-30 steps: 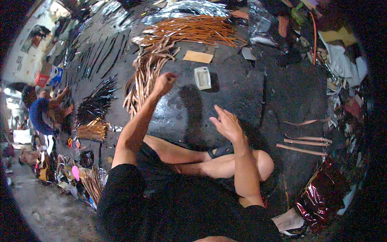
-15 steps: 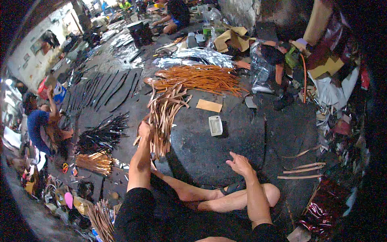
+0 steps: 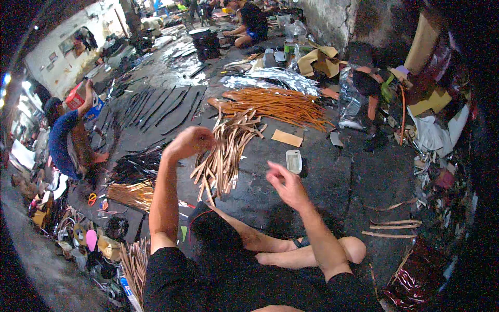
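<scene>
My left hand (image 3: 190,142) is raised at the left edge of a loose pile of light brown strips (image 3: 224,158). Its fingers curl away from me and their tips are hidden, so whether it grips anything does not show. The strips lie fanned on the dark floor mat, some crossing each other. My right hand (image 3: 287,185) hovers over the mat with index finger and thumb apart, holding nothing. Beyond it sits a small whitish rectangular tub (image 3: 293,161). A flat tan piece (image 3: 287,138) lies farther back.
Orange-brown strips (image 3: 275,105) and silvery strips (image 3: 270,78) lie farther back. Black strips (image 3: 138,162) and golden-brown strips (image 3: 130,195) lie left. A few single strips (image 3: 392,226) lie right. Scraps pile along the right wall. A person in blue (image 3: 65,145) sits at the left.
My left hand has come up from the brown strips, which now lie lower. My right hand has moved up and left. The whole view has shifted, with the scene farther right.
</scene>
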The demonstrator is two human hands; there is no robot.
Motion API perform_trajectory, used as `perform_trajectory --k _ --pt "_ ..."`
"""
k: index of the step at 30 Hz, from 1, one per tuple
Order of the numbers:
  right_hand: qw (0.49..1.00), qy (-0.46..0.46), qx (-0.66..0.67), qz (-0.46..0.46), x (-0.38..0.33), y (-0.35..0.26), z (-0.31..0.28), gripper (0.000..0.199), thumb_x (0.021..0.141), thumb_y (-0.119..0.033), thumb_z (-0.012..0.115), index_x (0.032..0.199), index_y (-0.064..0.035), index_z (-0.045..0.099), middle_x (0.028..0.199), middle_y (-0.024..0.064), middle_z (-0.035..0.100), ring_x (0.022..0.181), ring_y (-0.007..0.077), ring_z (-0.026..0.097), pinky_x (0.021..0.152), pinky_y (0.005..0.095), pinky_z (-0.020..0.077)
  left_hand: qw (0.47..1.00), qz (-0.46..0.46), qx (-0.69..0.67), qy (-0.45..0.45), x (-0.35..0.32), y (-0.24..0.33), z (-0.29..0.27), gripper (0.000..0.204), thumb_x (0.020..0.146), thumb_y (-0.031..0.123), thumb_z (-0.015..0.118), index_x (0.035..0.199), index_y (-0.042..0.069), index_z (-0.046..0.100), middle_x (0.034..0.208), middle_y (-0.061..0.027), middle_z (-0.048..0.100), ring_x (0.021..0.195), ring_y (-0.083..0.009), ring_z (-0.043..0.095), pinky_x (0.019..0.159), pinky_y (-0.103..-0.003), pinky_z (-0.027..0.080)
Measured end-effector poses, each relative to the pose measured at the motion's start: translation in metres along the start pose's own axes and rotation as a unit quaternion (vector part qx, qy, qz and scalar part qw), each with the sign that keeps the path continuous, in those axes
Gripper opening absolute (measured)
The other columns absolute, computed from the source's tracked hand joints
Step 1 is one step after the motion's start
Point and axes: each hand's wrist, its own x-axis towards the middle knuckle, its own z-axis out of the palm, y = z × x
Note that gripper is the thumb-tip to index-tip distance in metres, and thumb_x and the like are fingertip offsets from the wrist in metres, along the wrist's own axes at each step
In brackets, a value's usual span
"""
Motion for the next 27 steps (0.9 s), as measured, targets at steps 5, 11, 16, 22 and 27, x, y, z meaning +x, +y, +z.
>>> perform_trajectory --k 5,11,16,22,27 --pt "0.997 -0.019 0.062 -0.043 0.041 -0.016 0.04 0.037 0.092 -0.016 0.051 0.127 -0.005 0.047 0.094 0.0067 0.061 0.088 0.0119 0.058 0.078 0.0244 0.0467 0.989 -0.008 0.076 -0.123 0.008 0.073 0.057 0.022 0.084 0.028 0.063 0.086 0.006 0.066 0.073 -0.0057 0.066 0.069 -0.0154 0.062 0.063 -0.031 0.048" --pt "0.975 -0.184 0.053 0.114 -0.001 0.04 -0.045 0.032 0.089 -0.01 0.05 0.12 -0.0064 0.054 0.078 -0.0019 0.06 0.067 0.0056 0.051 0.061 0.0208 0.0436 0.988 -0.009 0.009 -0.156 0.002 0.006 0.1 0.013 0.083 0.016 0.063 0.088 0.004 0.066 0.078 -0.0078 0.066 0.071 -0.0151 0.058 0.07 -0.032 0.049" --pt "0.974 -0.143 -0.007 0.175 -0.031 0.094 -0.143 0.029 0.085 -0.01 0.057 0.114 -0.0036 0.056 0.085 0.0052 0.067 0.072 0.0096 0.06 0.064 0.0249 0.049 0.973 -0.081 -0.048 -0.211 0.042 -0.002 0.166 0.01 0.082 0.01 0.061 0.089 0.005 0.065 0.077 -0.0039 0.066 0.071 -0.0125 0.059 0.063 -0.028 0.048" --pt "0.931 0.001 -0.216 0.295 -0.053 0.164 -0.202 0.035 0.075 -0.015 0.067 0.107 -0.0037 0.059 0.078 0.0051 0.065 0.075 0.0156 0.06 0.077 0.0316 0.0449 0.967 -0.094 -0.138 -0.19 0.079 -0.07 0.263 0.014 0.08 0.007 0.055 0.089 0.003 0.065 0.07 -0.005 0.064 0.062 -0.0131 0.06 0.052 -0.028 0.047" --pt "0.838 0.142 -0.493 0.183 -0.059 0.202 -0.167 0.042 0.072 -0.033 0.072 0.108 -0.0128 0.062 0.11 0.0077 0.056 0.108 0.0295 0.046 0.091 0.0434 0.0349 0.992 -0.02 -0.041 -0.122 0.067 -0.059 0.306 0.017 0.084 0.018 0.057 0.092 0.005 0.064 0.071 -0.0093 0.064 0.065 -0.0197 0.063 0.06 -0.033 0.048"
